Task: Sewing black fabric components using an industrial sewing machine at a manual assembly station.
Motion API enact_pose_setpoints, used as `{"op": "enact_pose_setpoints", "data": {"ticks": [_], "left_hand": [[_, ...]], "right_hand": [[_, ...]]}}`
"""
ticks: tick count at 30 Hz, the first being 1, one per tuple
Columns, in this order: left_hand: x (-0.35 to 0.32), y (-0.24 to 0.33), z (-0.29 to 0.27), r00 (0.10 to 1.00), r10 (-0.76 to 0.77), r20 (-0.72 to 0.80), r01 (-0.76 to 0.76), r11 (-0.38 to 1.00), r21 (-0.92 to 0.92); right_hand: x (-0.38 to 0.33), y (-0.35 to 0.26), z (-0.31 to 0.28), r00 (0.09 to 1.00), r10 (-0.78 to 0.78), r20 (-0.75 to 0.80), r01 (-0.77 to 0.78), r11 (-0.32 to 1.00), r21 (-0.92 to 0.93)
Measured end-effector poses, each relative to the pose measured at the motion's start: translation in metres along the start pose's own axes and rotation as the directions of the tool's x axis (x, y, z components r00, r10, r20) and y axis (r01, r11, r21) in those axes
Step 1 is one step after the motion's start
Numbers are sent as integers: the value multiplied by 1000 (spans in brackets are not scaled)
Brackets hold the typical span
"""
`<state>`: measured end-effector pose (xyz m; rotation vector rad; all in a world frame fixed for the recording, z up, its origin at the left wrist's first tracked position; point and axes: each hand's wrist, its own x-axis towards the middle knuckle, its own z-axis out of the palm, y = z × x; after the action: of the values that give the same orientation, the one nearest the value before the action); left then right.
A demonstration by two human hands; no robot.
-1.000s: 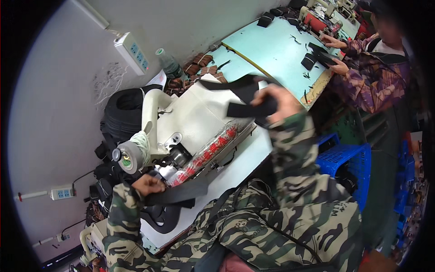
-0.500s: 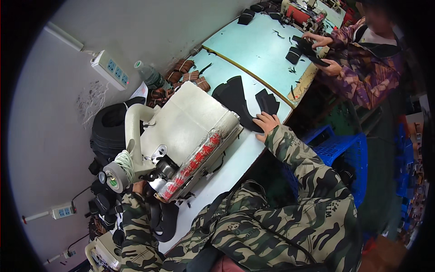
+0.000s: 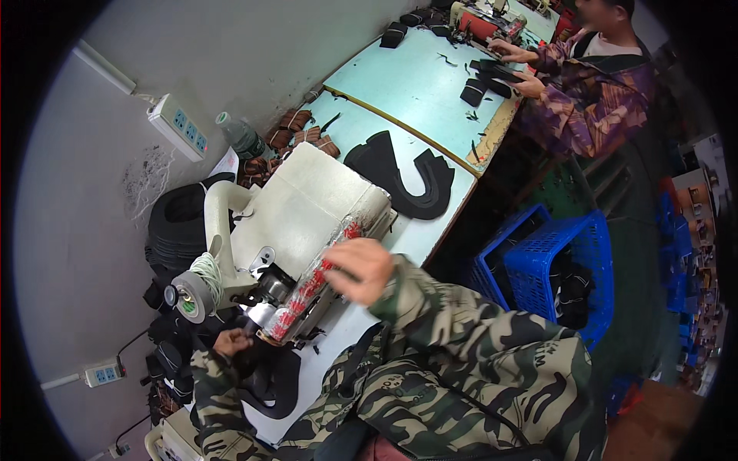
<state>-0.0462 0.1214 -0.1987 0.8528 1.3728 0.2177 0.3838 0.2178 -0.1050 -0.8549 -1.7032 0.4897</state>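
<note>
My left hand (image 3: pixel 233 341) is at the working end of a cream sewing machine (image 3: pixel 311 192), its fingers curled together. Whatever lies between the fingertips is too dark to make out. Just below it, a black curved fabric piece (image 3: pixel 286 384) lies on the pale table near the machine's end. My right hand (image 3: pixel 360 270) hovers over the machine's red-marked edge, slightly blurred, thumb and fingers apart and holding nothing visible. Beyond the machine, a stack of black U-shaped pieces (image 3: pixel 432 201) rests on the table, untouched by either hand.
Bundled brown pieces (image 3: pixel 296 137) and a plastic bottle (image 3: pixel 240 137) stand by the wall. More black curved pieces (image 3: pixel 173 223) are piled behind the machine. Blue crates (image 3: pixel 530 269) sit on the floor at right. Across the table, a co-worker (image 3: pixel 588 92) handles black pieces.
My right hand has left the black U-shaped stack and come back left over the machine. My left hand has drawn slightly out from behind the machine's end. The view has shifted a little.
</note>
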Motion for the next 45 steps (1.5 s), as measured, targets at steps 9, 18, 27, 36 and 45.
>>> {"op": "enact_pose_setpoints", "data": {"ticks": [9,18,27,36,45], "left_hand": [[-122,122,75,956,289,50,-288,957,-27],[-70,163,96,885,281,372,-290,956,-33],[-26,121,78,937,204,284,-257,953,163],[3,113,47,988,68,142,-96,975,202],[25,162,48,991,22,-134,-4,991,135]], "right_hand": [[40,-92,58,707,134,694,-394,890,229],[-17,-39,44,106,464,880,-972,-138,190],[-24,-37,41,564,644,516,-824,476,307],[-28,-35,65,312,692,650,-893,448,-49],[-12,-18,37,472,535,701,-661,740,-119]]}}
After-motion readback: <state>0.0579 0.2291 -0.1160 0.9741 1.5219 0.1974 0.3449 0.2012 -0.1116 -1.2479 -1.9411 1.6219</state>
